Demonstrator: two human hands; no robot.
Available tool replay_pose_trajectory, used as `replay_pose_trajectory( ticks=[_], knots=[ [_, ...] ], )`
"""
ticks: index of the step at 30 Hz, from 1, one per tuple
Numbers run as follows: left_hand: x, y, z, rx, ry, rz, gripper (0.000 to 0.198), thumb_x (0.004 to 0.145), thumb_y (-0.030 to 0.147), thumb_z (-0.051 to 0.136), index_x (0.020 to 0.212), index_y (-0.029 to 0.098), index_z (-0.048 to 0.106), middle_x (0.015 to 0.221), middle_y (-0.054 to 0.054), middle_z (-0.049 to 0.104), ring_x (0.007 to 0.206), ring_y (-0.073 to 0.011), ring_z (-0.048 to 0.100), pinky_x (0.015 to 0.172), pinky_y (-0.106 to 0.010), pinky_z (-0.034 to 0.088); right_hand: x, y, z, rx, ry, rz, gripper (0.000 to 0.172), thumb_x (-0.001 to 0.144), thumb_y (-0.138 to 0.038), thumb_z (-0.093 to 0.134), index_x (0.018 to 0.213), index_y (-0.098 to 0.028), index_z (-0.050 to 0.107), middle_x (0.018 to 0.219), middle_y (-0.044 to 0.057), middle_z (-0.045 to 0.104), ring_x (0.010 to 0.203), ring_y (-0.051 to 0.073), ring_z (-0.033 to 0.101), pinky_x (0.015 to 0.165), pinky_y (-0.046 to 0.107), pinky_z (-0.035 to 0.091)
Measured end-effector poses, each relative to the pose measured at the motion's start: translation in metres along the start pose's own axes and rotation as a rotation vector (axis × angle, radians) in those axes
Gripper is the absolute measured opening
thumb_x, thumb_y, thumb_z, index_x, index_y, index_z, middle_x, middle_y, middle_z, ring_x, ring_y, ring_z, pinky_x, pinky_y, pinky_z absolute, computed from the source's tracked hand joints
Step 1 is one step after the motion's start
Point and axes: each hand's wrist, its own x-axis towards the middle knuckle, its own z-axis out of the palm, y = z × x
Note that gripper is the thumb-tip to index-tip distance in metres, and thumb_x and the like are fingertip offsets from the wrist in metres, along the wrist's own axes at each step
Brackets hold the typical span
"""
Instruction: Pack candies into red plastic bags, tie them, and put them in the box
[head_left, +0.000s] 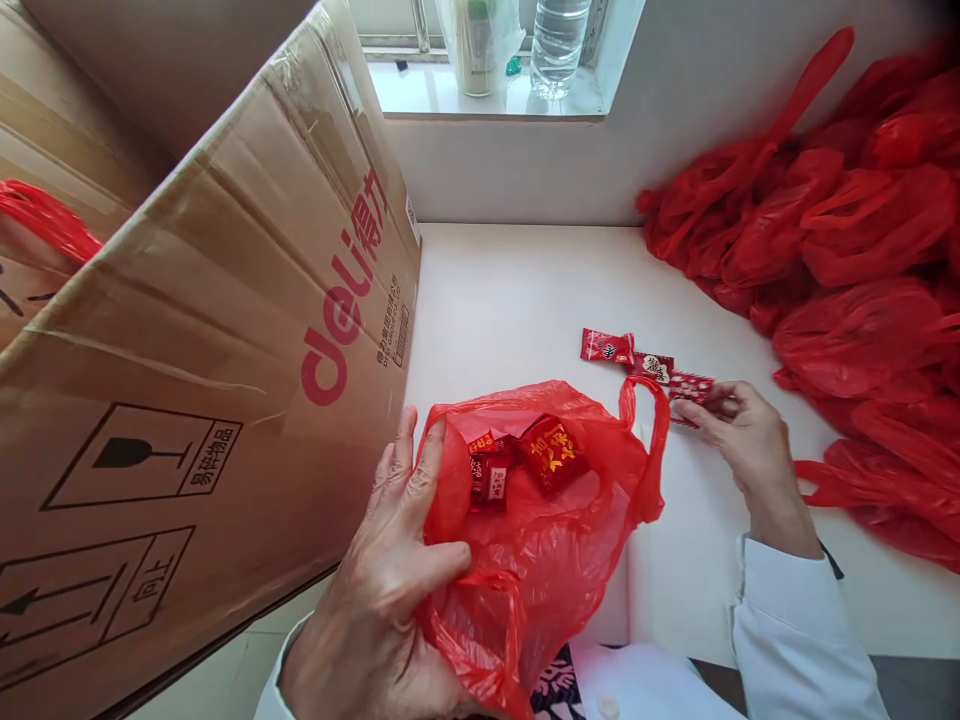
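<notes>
A red plastic bag (pixel 540 570) lies wide open in front of me, its handles standing up at the right and near side. Inside it are several small red wrapped sweets (pixel 555 452), some with gold lettering. My left hand (pixel 397 570) holds the bag's left edge, thumb over the rim and fingers stretched along the side. On the white table to the right, my right hand (pixel 739 435) pinches a small red candy packet (pixel 691 386). Two more packets lie in line with it: a dark red one (pixel 654 367) and a brighter red one (pixel 606 346).
A large cardboard box (pixel 247 330) stands close on the left. Red plastic bags (pixel 847 260) are heaped along the right side of the white table (pixel 510 300). A water bottle (pixel 559 45) and a bagged container (pixel 478 50) stand on the windowsill.
</notes>
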Motion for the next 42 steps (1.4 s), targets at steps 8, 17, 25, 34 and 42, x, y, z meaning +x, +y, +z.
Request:
replay_pose_trajectory(
  ticks=[8, 17, 25, 34, 42],
  knots=[
    [0.003, 0.001, -0.002, 0.008, -0.007, 0.023, 0.013, 0.066, 0.025, 0.072, 0.067, 0.017, 0.062, 0.16, -0.008, 0.008, 0.144, -0.045, 0.002, 0.112, -0.069, 0.009, -0.084, -0.114, -0.046, 0.276, -0.247, -0.475, 0.032, 0.086, -0.023, 0.062, 0.116, -0.032, 0.059, 0.102, 0.001, 0.063, 0.086, 0.014, 0.063, 0.075, 0.026, 0.054],
    [-0.001, 0.0, -0.001, 0.03, -0.002, 0.012, 0.014, 0.062, 0.019, 0.074, 0.066, 0.017, 0.061, 0.16, -0.008, 0.01, 0.143, -0.0447, 0.004, 0.11, -0.069, 0.014, -0.094, -0.137, 0.051, -0.373, -0.853, -1.002, 0.02, 0.089, -0.009, 0.049, 0.104, -0.014, 0.062, 0.135, 0.015, 0.05, 0.128, 0.03, 0.044, 0.093, 0.048, 0.05],
    [-0.006, 0.003, -0.003, 0.081, -0.031, -0.013, 0.022, 0.054, 0.021, 0.078, 0.067, 0.017, 0.06, 0.16, -0.002, 0.003, 0.143, -0.0471, -0.001, 0.11, -0.07, 0.013, -0.089, -0.117, 0.023, -0.224, -1.161, -0.909, 0.026, 0.089, -0.006, 0.049, 0.107, -0.021, 0.059, 0.118, 0.005, 0.062, 0.122, 0.02, 0.051, 0.091, 0.034, 0.052],
    [-0.009, 0.004, -0.007, 0.065, -0.059, 0.037, 0.028, 0.057, 0.027, 0.08, 0.068, 0.017, 0.056, 0.16, -0.008, 0.002, 0.143, -0.0459, -0.002, 0.11, -0.07, 0.01, -0.09, -0.095, 0.011, -0.306, -1.027, -0.862, 0.05, 0.077, 0.001, 0.048, 0.118, -0.025, 0.052, 0.119, 0.004, 0.061, 0.097, 0.02, 0.064, 0.074, 0.032, 0.052],
    [-0.009, 0.006, -0.005, 0.071, -0.072, 0.028, 0.037, 0.057, 0.045, 0.082, 0.069, 0.019, 0.059, 0.16, -0.004, -0.001, 0.143, -0.0458, -0.002, 0.111, -0.071, 0.009, -0.079, -0.124, 0.006, -0.177, -0.92, -0.608, 0.036, 0.086, -0.005, 0.041, 0.112, -0.027, 0.055, 0.1, 0.0, 0.066, 0.078, 0.014, 0.064, 0.063, 0.024, 0.051]
  ],
)
